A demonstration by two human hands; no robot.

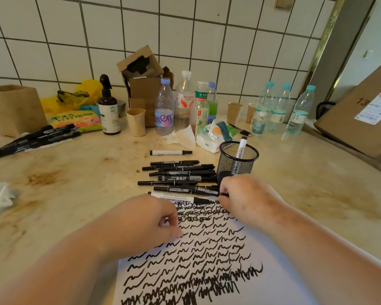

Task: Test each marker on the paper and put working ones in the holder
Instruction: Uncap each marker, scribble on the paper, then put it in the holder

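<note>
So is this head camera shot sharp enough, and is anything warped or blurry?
Head view: wide-angle bend curves the tiled wall; centre is sharp, with the paper scribbles and marker pile labels crisp; the forearms at the bottom edge and the tissue at left look soft; lighting even, no harsh glare.

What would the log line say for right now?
right hand: grips a marker from the pile | left hand: rests on paper | holder: one marker inside

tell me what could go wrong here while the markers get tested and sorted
The right hand is reaching into a tightly packed marker pile right beside the mesh holder, so a careless pull might scatter markers or knock the holder over. The paper is almost fully scribbled, so a fresh test stroke could be hard to tell from old ones.
</note>
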